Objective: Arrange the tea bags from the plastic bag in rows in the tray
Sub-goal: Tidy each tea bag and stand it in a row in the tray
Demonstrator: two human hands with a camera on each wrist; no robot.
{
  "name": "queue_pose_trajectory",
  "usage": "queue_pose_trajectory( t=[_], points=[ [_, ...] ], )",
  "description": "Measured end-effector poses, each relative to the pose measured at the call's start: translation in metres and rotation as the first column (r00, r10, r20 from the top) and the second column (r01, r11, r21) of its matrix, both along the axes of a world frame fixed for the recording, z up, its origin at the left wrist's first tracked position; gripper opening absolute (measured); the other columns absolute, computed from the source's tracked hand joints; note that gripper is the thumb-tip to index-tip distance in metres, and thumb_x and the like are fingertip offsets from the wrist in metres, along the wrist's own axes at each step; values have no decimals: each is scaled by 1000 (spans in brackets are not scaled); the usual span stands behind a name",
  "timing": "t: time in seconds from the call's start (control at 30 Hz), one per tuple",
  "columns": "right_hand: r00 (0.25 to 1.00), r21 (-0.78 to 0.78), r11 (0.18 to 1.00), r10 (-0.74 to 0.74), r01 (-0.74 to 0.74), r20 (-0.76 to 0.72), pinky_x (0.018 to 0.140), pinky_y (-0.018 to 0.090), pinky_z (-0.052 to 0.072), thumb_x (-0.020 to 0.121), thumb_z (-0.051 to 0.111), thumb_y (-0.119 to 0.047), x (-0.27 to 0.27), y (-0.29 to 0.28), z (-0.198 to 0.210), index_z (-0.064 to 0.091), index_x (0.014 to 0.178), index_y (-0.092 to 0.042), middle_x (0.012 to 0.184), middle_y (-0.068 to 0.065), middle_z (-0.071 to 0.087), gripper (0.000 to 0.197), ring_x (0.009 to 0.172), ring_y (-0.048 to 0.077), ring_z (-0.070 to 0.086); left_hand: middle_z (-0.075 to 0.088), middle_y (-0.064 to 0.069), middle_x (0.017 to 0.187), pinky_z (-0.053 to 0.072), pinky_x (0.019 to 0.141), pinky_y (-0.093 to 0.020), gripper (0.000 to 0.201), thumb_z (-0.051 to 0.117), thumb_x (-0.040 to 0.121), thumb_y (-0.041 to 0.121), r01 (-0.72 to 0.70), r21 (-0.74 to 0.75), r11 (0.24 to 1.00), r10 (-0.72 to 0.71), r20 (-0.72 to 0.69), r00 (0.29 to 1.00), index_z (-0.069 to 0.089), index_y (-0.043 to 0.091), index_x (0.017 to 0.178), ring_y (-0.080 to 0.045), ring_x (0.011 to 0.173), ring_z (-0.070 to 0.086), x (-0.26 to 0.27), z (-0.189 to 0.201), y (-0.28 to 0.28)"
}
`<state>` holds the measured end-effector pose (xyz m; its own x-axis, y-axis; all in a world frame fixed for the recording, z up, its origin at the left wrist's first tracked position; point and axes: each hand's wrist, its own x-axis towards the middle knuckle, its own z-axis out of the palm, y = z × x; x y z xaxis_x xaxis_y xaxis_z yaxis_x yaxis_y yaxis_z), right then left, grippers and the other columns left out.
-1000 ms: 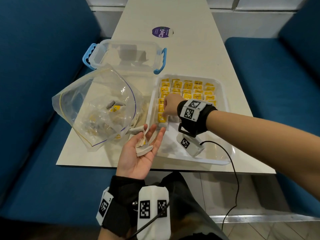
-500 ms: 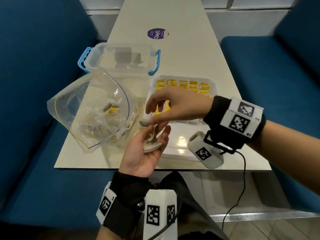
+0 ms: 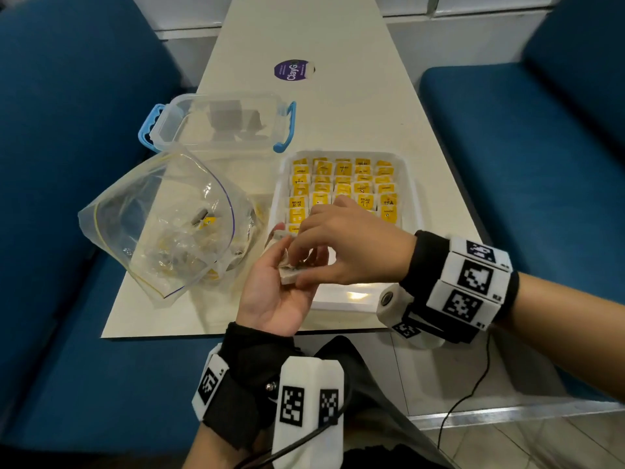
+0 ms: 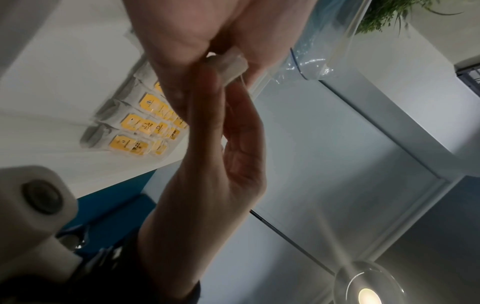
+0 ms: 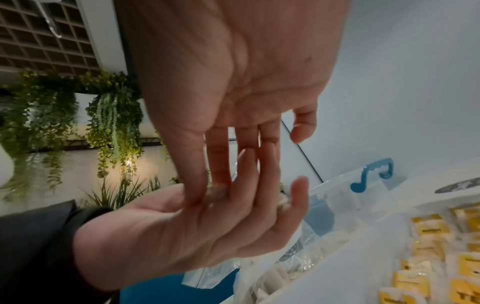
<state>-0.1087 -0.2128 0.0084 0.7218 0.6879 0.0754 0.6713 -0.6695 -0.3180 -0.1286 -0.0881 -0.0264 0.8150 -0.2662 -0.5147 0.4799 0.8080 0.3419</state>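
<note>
Item: tea bag [image 3: 289,275], lying across my upturned, flat left hand [image 3: 274,299]; my right hand [image 3: 341,252] is pinching it from above. Tray [image 3: 411,184] is sitting just beyond, so the right is nearer.

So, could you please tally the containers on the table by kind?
White tray: 1
Clear plastic zip bag: 1
Clear storage box with blue handles: 1
Total: 3
</note>
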Motion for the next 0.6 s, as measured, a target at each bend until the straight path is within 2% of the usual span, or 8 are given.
queue_pose_trajectory(
  t=[0.1,0.17,0.23,0.37,0.4,0.5,0.53,0.6],
  points=[
    [998,97,995,0,-7,68,69,33,24,78,56,-35,-2,2,-5,70,83,-19,73,-7,64,22,75,19,57,57,-7,84,57,57,-21,21,48,92,22,35,-44,998,-36,-4,999,53,10,109,-17,75,61,2,1,0],
    [998,131,991,-17,8,68,68,33,27,79,55,-29,-2,3,-6,69,82,-15,71,-4,64,20,71,19,57,57,-9,86,56,66,-21,33,52,83,23,42,-64,997,-41,18,999,50,8,112,-18,79,61,3,1,2],
    [998,197,978,-67,69,-15,70,30,28,79,52,-24,1,3,-6,66,88,-11,75,-3,62,21,71,13,50,61,-11,86,56,68,-25,33,49,84,25,43,-83,996,-38,57,998,45,10,114,-21,76,67,5,0,5],
    [959,351,911,-133,218,-251,62,20,39,82,55,-3,6,1,-7,58,91,-6,74,-4,55,10,62,9,48,68,-18,80,57,72,-43,26,38,97,25,30,-131,991,-17,93,995,40,11,119,-29,75,71,8,-1,7],
    [951,369,897,-146,244,-274,62,22,41,82,54,1,7,1,-9,56,92,-6,75,-2,55,13,62,11,48,69,-19,81,57,71,-45,27,38,98,25,35,-135,990,-22,98,995,41,9,120,-31,76,71,9,-1,8],
    [935,431,855,-154,288,-319,66,25,43,82,48,6,9,1,-12,50,102,-13,76,4,54,28,67,17,49,67,-23,106,56,76,-48,35,39,98,28,64,-109,992,-55,80,995,49,2,120,-33,97,67,13,-4,10],
    [934,449,844,-151,293,-325,68,25,43,82,46,6,9,2,-12,51,106,-15,79,7,56,32,70,18,50,66,-23,109,56,77,-49,37,39,98,28,67,-98,993,-60,72,996,50,1,121,-33,100,66,15,-4,11],
    [936,454,842,-153,291,-317,73,27,45,78,41,3,11,3,-13,54,107,-15,90,12,60,36,79,19,53,66,-24,105,56,77,-48,37,40,98,26,72,-86,994,-66,67,996,50,-3,120,-33,95,67,16,-4,12]
  ],
)
